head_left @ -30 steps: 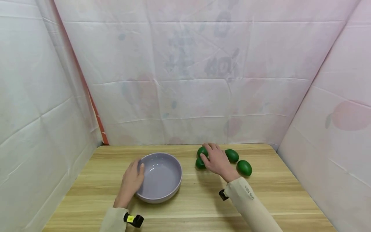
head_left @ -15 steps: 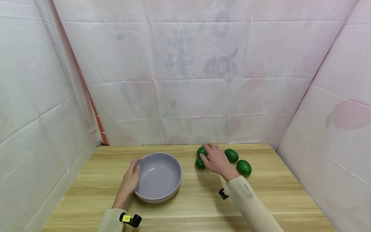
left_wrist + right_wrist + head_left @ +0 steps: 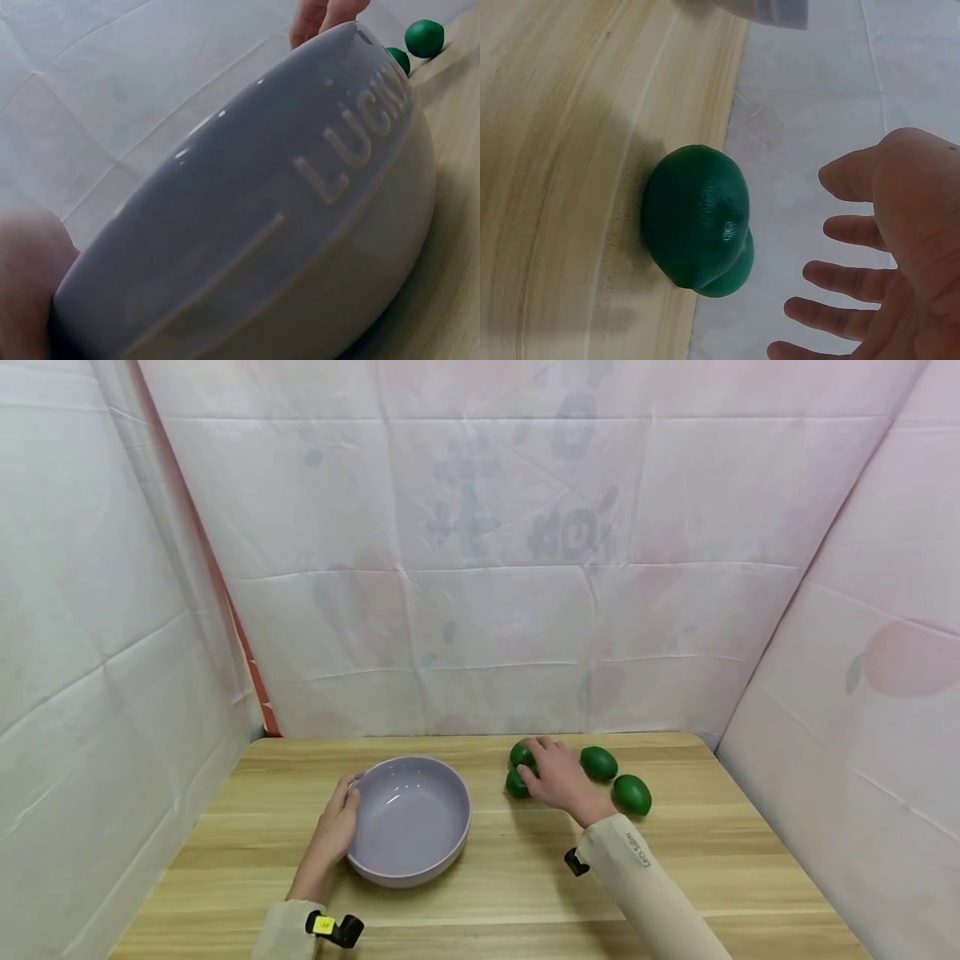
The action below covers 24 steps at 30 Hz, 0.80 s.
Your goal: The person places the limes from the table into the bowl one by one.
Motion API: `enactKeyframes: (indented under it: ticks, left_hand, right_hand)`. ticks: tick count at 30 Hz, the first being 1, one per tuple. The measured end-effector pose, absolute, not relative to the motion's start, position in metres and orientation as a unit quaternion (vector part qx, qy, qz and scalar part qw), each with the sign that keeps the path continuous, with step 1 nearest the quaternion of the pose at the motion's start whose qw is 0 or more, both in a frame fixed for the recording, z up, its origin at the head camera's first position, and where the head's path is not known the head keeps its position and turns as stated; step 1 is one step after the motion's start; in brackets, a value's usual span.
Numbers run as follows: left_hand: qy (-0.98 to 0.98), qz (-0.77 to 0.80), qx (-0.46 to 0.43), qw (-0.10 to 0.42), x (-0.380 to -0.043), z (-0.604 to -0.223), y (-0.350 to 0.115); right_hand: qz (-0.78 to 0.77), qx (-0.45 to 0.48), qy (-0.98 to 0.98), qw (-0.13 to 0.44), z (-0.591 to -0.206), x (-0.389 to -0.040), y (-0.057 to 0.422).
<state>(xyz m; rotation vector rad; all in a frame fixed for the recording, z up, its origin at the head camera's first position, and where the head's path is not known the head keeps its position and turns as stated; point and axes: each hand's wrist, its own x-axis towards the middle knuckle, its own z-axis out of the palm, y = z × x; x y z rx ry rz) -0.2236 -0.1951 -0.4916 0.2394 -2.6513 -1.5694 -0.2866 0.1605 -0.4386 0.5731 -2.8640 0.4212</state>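
A lavender bowl (image 3: 416,818) sits on the table, raised letters reading LUCKY on its side (image 3: 292,187) in the left wrist view. My left hand (image 3: 333,828) grips its left rim, thumb along the edge and fingers outside. My right hand (image 3: 562,787) hovers over two green limes, a front one (image 3: 517,783) and a back one (image 3: 521,754), both partly covered by it in the head view. The right wrist view shows its fingers (image 3: 847,281) spread and extended, apart from the nearer lime (image 3: 694,214); the other lime (image 3: 739,276) peeks out behind.
Two more limes lie right of my right hand, one toward the back (image 3: 598,763) and one nearer (image 3: 632,795). White sheets (image 3: 480,610) hang behind the wooden table (image 3: 480,927) and along both sides. Each wrist wears a small black camera.
My left hand has shifted slightly left and closed onto the bowl's rim, its thumb now along the edge. My right hand has barely moved over the limes.
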Motion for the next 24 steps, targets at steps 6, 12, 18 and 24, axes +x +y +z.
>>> enactKeyframes:
  ticks: [6, 12, 18, 24]
  left_hand:
    - [-0.846, -0.528, 0.077, 0.016, -0.225, -0.493, -0.197]
    - [-0.833, -0.549, 0.073, 0.010, -0.227, -0.495, -0.199]
    - [-0.814, -0.578, 0.064, 0.008, -0.229, -0.499, -0.204]
    - [-0.814, -0.578, 0.056, 0.007, -0.229, -0.500, -0.206]
  right_hand:
    - [0.134, 0.197, -0.968, 0.080, -0.443, -0.288, 0.159]
    - [0.139, 0.194, -0.970, 0.055, -0.448, -0.287, 0.159]
    - [0.144, 0.206, -0.966, 0.054, -0.458, -0.289, 0.158]
    - [0.152, 0.211, -0.964, 0.052, -0.464, -0.289, 0.158]
